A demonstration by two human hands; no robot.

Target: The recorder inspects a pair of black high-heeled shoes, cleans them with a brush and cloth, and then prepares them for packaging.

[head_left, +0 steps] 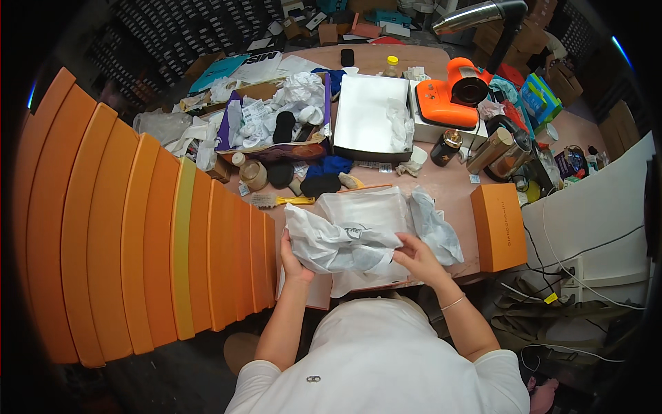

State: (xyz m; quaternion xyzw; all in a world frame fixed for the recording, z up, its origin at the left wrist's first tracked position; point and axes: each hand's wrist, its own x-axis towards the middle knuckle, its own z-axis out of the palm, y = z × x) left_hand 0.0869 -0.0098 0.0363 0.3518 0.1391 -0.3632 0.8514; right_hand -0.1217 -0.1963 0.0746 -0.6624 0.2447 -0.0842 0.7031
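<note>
White tissue paper [341,243] wraps the bundle you hold at the near edge of the table [448,190], your left hand [292,261] gripping its left end and your right hand [416,258] pinching its right side, with an orange box [498,226] just right of the bundle.

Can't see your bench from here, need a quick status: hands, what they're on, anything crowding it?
Left hand and right hand both gripping white tissue-wrapped bundle at table edge. Orange boxes stacked tight on left, orange lid on right.
</note>
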